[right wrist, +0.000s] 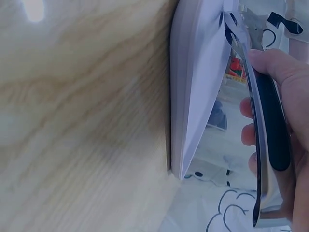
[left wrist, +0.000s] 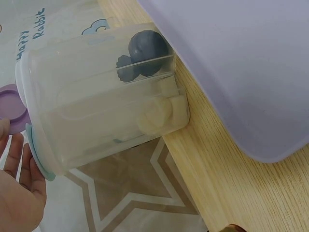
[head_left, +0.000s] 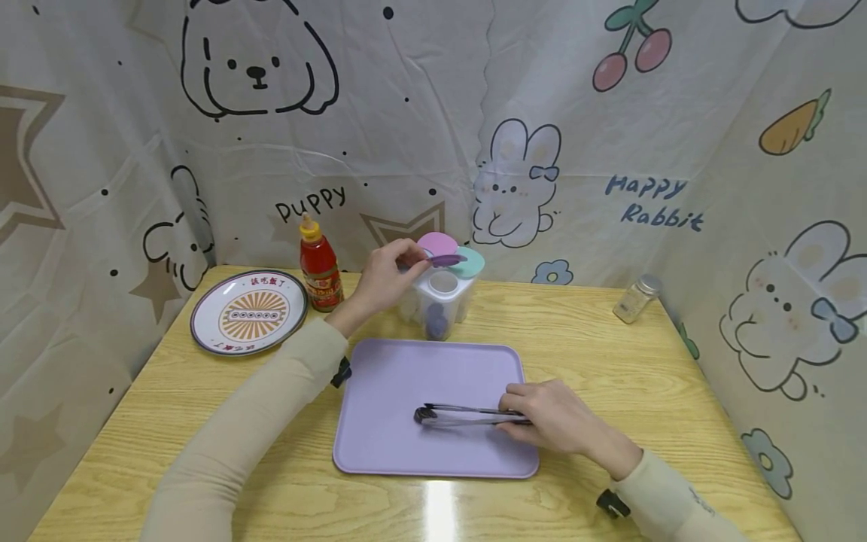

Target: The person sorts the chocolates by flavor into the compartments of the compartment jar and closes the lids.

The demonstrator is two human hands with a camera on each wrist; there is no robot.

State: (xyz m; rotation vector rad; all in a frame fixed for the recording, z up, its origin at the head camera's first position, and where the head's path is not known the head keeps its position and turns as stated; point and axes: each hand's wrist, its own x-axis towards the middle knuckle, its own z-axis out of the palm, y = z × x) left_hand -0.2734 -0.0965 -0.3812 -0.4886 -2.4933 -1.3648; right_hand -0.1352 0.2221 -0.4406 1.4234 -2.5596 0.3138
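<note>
1. The metal tongs (head_left: pixel 467 415) lie on the purple tray (head_left: pixel 386 384) with their long axis running left to right; the tips point toward the person's left and the handle end sits under the right hand (head_left: pixel 552 415).
2. The right hand rests at the tray's right edge, palm down, with its fingers and thumb curled round the tongs' handles, the two arms pressed nearly together.
3. The left hand (head_left: pixel 386 275) is raised behind the tray, forearm reaching diagonally forward, and its fingertips pinch the edge of a purple lid (head_left: pixel 447 260) flipped up over the clear container (head_left: pixel 439 305).
4. The container stands upright on the wooden table (head_left: pixel 596 354), just beyond the tray's far edge; dark round pieces (left wrist: pixel 142 55) lie in one compartment and pale ones (left wrist: pixel 159 113) in another.
5. In the right wrist view the tongs' tips are cut off at the top, and in the left wrist view only part of the left palm shows, so the pinch itself is hidden there.
</note>
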